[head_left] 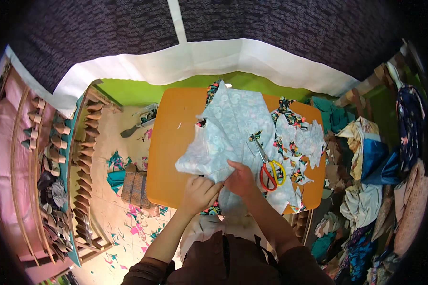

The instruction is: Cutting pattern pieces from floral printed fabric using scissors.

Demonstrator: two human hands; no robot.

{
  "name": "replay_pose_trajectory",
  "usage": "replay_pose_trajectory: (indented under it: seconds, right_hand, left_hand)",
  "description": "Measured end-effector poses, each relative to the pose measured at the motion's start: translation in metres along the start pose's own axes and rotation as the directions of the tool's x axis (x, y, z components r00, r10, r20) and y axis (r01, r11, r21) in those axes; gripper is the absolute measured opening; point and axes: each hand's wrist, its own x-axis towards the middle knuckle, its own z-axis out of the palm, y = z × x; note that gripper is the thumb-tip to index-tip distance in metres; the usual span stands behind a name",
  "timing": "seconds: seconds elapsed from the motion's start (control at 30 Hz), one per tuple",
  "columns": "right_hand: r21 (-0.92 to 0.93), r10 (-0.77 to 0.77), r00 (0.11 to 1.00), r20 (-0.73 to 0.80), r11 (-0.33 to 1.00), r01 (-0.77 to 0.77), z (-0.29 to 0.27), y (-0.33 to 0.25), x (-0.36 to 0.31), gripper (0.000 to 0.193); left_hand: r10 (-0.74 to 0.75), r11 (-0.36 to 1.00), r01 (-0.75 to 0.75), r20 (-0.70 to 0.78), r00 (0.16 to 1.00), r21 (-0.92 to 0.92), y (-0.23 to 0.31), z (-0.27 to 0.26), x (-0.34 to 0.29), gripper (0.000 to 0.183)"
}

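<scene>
Just below the frame's centre, the left hand [199, 193] and right hand [240, 179] pinch the pale blue fabric [233, 126] spread over the orange table [166, 137], though the fingertips are partly hidden. Scissors [266, 161] lie right of centre.

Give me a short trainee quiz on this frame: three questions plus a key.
1. True or false: neither the left hand nor the right hand grips the metal scissors with red and yellow handles.
2. Both hands touch: A) scissors; B) pale blue patterned cloth; C) dark overhead fabric.
3. On which side of the rounded orange table do bright pink scraps litter the floor?
Key: 1 true; 2 B; 3 left.
</scene>
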Motion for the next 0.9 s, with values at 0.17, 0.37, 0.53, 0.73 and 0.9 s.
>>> replay_pose_trajectory:
  seconds: [0.17,0.37,0.53,0.73,0.9]
  right_hand:
    - [-0.105,-0.062,0.956,-0.287,0.994,0.033,-0.035,0.010,-0.010,0.032]
    - [-0.008,0.078,0.937,-0.340,0.996,-0.086,-0.070,0.012,-0.021,0.015]
    - [0.166,0.260,0.947,0.187,0.942,-0.291,-0.136,0.005,-0.039,0.014]
    - [-0.322,0.041,0.876,-0.481,0.921,-0.220,-0.072,0.015,-0.067,0.013]
    - [-0.756,0.020,0.914,-0.404,0.555,-0.347,-0.058,-0.012,-0.086,0.027]
  left_hand:
    - [-0.252,0.967,0.239,0.209,0.945,0.085,0.001,0.030,-0.037,0.022]
    - [-0.505,0.858,0.446,0.256,0.825,0.255,0.013,0.040,-0.041,0.030]
    - [-0.387,0.922,0.374,0.201,0.900,0.103,0.035,0.060,-0.024,0.048]
    - [-0.389,0.920,0.388,0.216,0.896,0.046,0.055,0.089,-0.035,0.043]
    - [-0.366,0.922,0.380,0.154,0.918,-0.077,0.069,0.102,-0.044,0.036]
